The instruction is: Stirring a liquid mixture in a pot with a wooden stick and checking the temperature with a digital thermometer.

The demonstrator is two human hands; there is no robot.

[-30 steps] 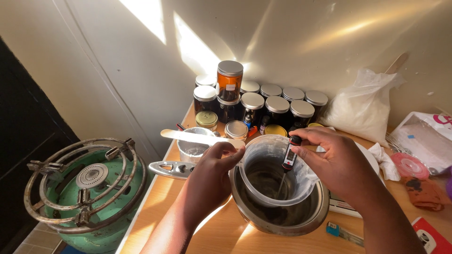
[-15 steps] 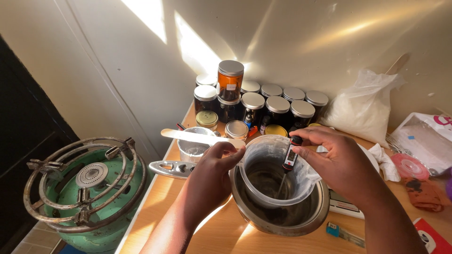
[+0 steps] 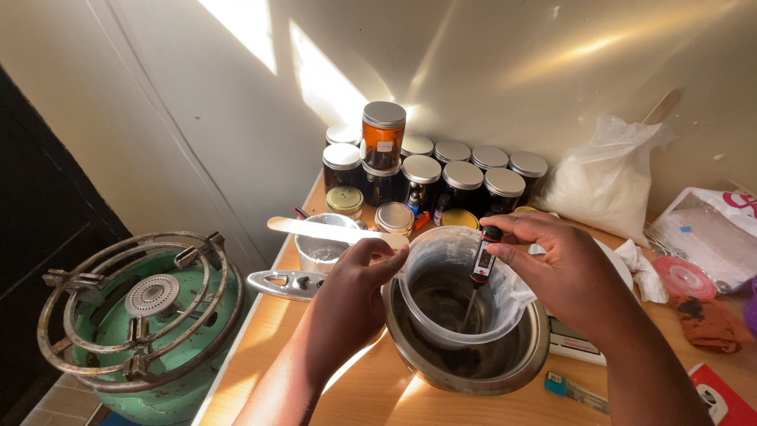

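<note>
While right hand [image 3: 564,272] fingers pinch thermometer [image 3: 482,264], probe tip blurs in cup [image 3: 453,292]; left hand [image 3: 347,296] grip unclear.

Your left hand [image 3: 347,296] covers the near-left rim of the plastic cup [image 3: 453,288], and the thermometer [image 3: 481,264] tip blurs into the cup's cloudy wall. The red packet [image 3: 721,398] and gas burner [image 3: 134,315] run off the bottom edge. The back jars [image 3: 465,173] hide one another.

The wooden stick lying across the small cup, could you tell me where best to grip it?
Take the wooden stick by its free left end, from above-left: that end overhangs the small cup, while its right end sits by the left hand.
</note>
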